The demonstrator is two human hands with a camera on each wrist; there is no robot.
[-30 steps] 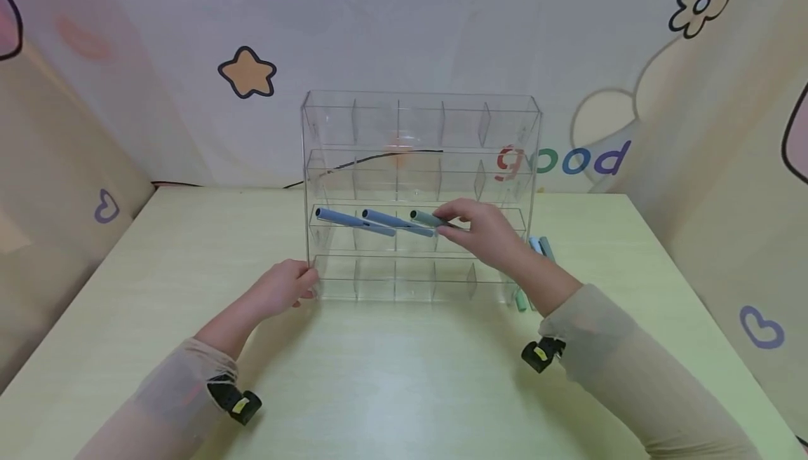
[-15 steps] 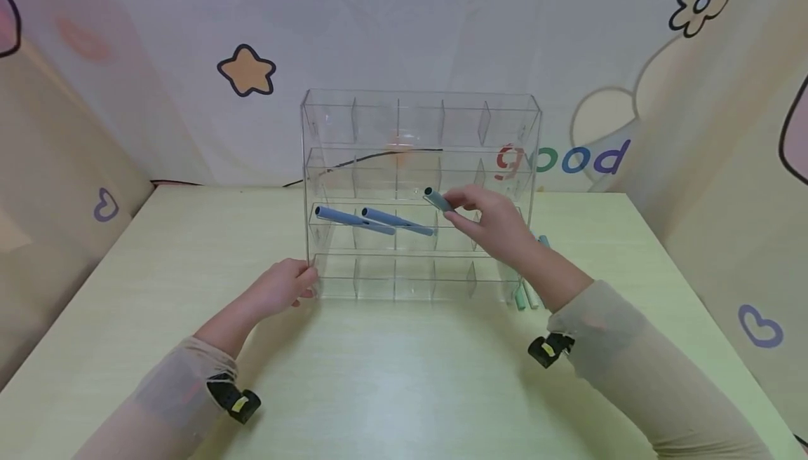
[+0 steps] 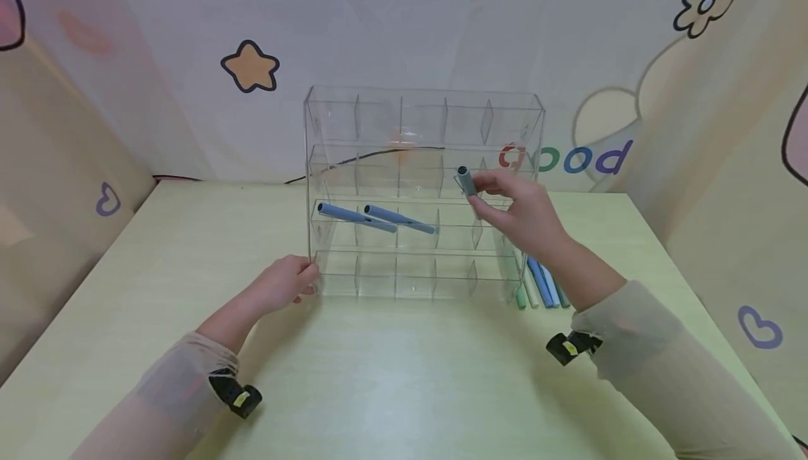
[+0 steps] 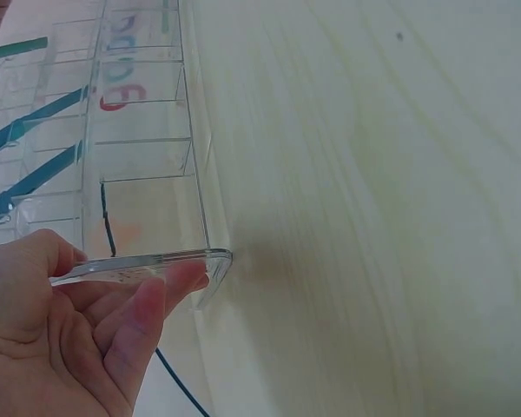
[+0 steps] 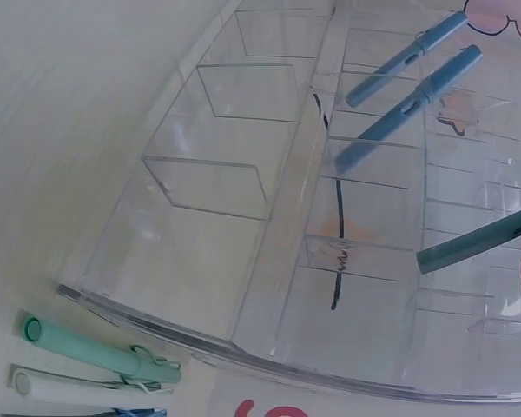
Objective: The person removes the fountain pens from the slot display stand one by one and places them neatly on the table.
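Note:
My left hand (image 3: 280,283) grips the lower left side wall of a clear acrylic rack (image 3: 372,255); in the left wrist view the thumb and fingers lie on either side of that wall (image 4: 148,261). Between thumb and fingers of my right hand (image 3: 527,209) is a grey-green pen (image 3: 466,181), pinched in front of the rack's right half. Its cap end points up and its lower end (image 5: 443,254) shows in the right wrist view. Two blue pens, one on the left (image 3: 353,217) and one beside it (image 3: 398,217), lie slanted in the rack's third row down.
At the rack's right foot several pens lie side by side on the table, among them a green pen (image 5: 95,352), a white pen (image 5: 78,388) and a blue pen (image 3: 540,283). Behind the rack hangs a printed cloth (image 3: 404,25). The pale table (image 3: 379,376) stretches out in front.
My right hand has lifted the grey-green pen out of the third row, moved it up and to the right, and tilted it more upright. The left hand has stayed on the rack.

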